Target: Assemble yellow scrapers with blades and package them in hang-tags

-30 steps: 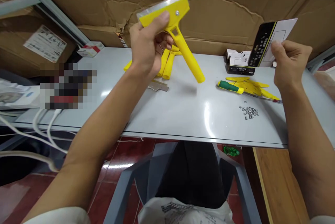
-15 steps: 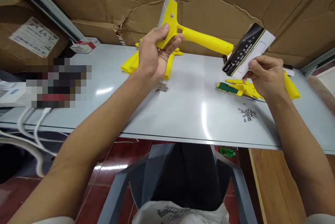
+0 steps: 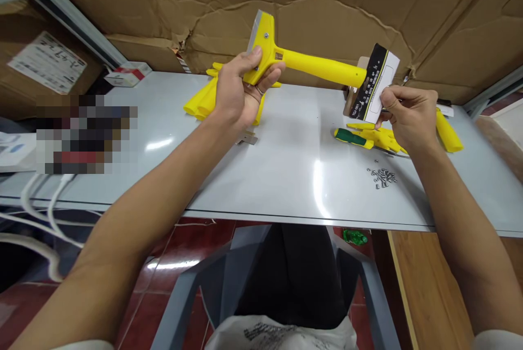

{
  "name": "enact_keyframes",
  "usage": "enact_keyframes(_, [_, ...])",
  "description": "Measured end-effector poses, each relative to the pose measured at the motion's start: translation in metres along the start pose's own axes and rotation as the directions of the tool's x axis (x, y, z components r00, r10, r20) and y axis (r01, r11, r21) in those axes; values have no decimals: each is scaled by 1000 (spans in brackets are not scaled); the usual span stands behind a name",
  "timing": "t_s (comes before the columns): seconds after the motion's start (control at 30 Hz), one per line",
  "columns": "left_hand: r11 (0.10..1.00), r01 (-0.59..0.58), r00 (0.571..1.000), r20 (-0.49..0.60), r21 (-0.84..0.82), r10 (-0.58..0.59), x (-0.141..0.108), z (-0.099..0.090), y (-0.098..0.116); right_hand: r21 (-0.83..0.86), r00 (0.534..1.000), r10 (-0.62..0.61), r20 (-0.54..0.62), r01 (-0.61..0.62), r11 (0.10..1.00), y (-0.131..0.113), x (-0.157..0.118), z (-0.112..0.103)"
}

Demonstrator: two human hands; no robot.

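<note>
My left hand [image 3: 243, 80] is closed around the head of a yellow scraper [image 3: 322, 66], which has a metal blade along its far left edge. The scraper's handle points right, and its tip meets the edge of a black, white and yellow printed card sleeve [image 3: 373, 88]. Whether the tip is inside or only against the sleeve, I cannot tell. My right hand [image 3: 412, 115] pinches the sleeve's white side between thumb and fingers. Several yellow scraper handles [image 3: 204, 99] lie behind my left hand. Below it rests a flat metal blade [image 3: 248, 138].
A green-and-yellow screwdriver [image 3: 352, 138] lies by yellow plastic parts [image 3: 384, 140] under the sleeve. Loose screws [image 3: 384, 176] are heaped nearer the front edge. Another yellow handle [image 3: 449, 132] is at right. A cardboard wall [image 3: 318, 17] backs the white table [image 3: 281, 175]; cables [image 3: 53, 213] hang at left.
The scraper has come down slightly and lies more level. The card sleeve has turned more upright and shifted left, against the handle's tip. Both hands keep their hold.
</note>
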State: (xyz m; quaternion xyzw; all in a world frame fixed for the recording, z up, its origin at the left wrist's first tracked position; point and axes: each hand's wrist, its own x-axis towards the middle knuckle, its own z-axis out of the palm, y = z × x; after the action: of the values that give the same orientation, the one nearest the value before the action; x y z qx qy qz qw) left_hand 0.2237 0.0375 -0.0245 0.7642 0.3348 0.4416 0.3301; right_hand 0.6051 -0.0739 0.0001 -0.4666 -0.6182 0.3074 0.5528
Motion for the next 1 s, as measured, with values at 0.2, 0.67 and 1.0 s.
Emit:
enact_keyframes(0.2, [864, 66, 920, -305, -500, -247, -7, 33, 44, 29, 998, -53, -31, 54, 998, 2, 0, 8])
enact_keyframes(0.67, [861, 90, 941, -240, -500, -237, -19, 65, 68, 24, 988, 49, 147, -53, 998, -6, -9, 23])
enact_keyframes(1.0, [959, -61, 996, -77, -277, 41, -34, 80, 79, -461, 983, -55, 176, 132, 877, -34, -29, 38])
